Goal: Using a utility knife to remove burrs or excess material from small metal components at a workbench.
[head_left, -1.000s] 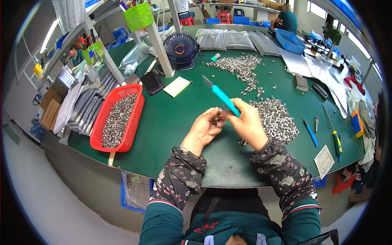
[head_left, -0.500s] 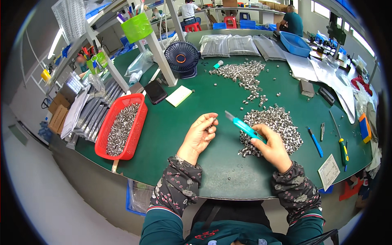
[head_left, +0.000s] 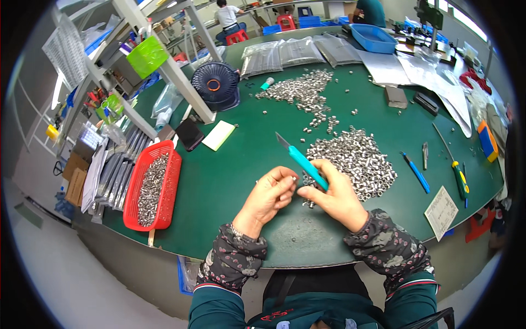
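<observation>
My right hand (head_left: 338,198) is closed round the handle of a teal craft knife (head_left: 304,166), its blade pointing away and to the left. Close beside it, my left hand (head_left: 264,198) has its fingers curled and pinches a small metal ring (head_left: 295,179) at the fingertips. Part of that ring is hidden by the fingers. Behind and to the right of my right hand lies a heap of small shiny metal rings (head_left: 359,156) on the green table (head_left: 246,145). Farther off, more loose metal rings (head_left: 302,90) are spread out.
At the left stands a red basket (head_left: 171,189) holding metal pieces. A phone (head_left: 189,135), a yellow-green notepad (head_left: 219,135) and a fan (head_left: 215,85) sit behind it. On the right lie a blue pen-like tool (head_left: 416,173), a screwdriver (head_left: 459,181) and a paper slip (head_left: 441,213).
My right hand has come left with the knife, close to my left hand. The blade now points more steeply away. My left hand sits slightly nearer to me, and the whole view has shifted.
</observation>
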### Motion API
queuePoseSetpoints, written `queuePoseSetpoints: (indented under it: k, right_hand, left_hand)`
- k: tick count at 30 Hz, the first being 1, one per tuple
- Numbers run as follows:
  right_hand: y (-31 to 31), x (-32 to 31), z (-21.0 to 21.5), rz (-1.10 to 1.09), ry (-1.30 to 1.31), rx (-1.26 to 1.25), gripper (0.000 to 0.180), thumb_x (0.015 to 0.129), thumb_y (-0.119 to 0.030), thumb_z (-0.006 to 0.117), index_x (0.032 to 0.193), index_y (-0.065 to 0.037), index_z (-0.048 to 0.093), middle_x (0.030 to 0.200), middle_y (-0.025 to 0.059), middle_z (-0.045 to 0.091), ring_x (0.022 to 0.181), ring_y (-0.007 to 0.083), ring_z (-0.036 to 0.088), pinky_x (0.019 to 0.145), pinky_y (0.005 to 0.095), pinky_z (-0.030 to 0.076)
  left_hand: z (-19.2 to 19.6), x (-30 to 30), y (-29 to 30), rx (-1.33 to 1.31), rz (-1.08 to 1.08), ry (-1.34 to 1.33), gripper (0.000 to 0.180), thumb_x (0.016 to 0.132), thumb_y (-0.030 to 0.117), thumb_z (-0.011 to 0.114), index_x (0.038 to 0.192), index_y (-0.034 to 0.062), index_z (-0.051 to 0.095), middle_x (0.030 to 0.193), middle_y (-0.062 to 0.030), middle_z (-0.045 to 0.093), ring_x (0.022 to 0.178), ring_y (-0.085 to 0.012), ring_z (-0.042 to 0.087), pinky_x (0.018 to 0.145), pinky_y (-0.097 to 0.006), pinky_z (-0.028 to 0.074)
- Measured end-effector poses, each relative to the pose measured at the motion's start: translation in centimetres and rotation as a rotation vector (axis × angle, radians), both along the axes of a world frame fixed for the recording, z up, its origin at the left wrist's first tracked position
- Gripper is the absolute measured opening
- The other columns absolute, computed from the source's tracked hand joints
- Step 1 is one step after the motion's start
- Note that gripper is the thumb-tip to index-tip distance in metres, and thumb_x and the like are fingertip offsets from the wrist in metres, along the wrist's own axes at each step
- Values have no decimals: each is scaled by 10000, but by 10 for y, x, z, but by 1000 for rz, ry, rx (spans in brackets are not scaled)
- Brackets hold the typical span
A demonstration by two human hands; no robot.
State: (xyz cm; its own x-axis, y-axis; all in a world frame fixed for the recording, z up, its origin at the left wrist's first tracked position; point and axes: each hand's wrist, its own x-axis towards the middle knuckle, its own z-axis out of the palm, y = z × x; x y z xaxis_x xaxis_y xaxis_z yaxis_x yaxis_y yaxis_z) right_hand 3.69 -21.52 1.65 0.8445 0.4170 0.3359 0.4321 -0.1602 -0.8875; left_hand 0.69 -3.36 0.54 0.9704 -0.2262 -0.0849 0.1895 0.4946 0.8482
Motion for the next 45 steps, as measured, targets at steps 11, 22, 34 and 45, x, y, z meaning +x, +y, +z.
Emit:
queuePoseSetpoints:
  k: [11,22,34,45]
  right_hand:
    - [-11,8,2,-183,-47,-114,313,767,-166,655,1013,-70,487,699,129,573,629,284,595,567,356,453]
    - [-25,11,3,40,-79,-288,338,746,-246,658,1020,-53,612,842,147,634,726,308,618,663,381,480]
    - [-26,11,4,114,-66,-297,296,772,-248,633,1010,-72,620,805,144,635,733,311,618,669,389,478]
    - [-27,13,6,163,78,-288,302,778,-241,625,1007,-44,624,809,156,644,727,309,624,667,378,483]
  left_hand:
    - [-3,4,13,-280,94,67,109,878,67,500,965,16,540,782,-58,513,546,-78,412,373,-174,277]
    - [-10,14,33,-242,289,-24,110,901,100,530,982,31,557,824,-46,542,592,-74,432,433,-166,324]
    - [-15,16,35,-89,207,-130,146,888,127,568,1007,44,568,842,-18,535,605,-65,421,444,-164,318]
    - [-9,13,29,143,287,-219,119,868,74,586,978,26,584,781,-3,519,584,-53,419,448,-164,328]
